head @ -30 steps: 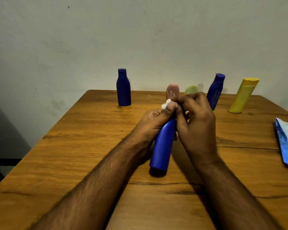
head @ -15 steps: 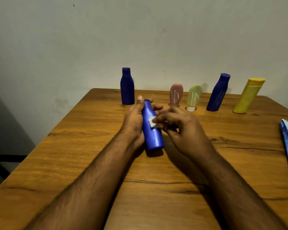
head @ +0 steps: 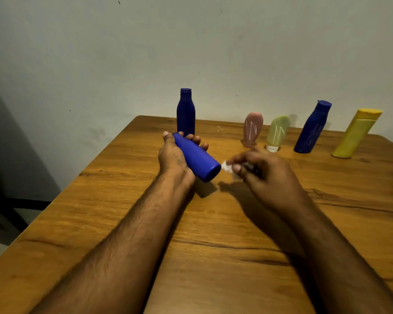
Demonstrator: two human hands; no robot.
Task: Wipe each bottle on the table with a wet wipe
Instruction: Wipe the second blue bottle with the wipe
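Since half a second ago the right hand [head: 262,171] has slid off the blue bottle [head: 196,158], fingers pinching the wet wipe [head: 227,168] just beside its base. Left hand [head: 173,155] grips that bottle, tilted above the counter [head: 123,200]. Behind it, pink bottle [head: 252,129] and green bottle [head: 277,133] likely remain unwiped

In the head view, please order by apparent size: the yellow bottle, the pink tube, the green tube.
1. yellow bottle
2. pink tube and green tube: they look nearly alike, so I do not rank them.
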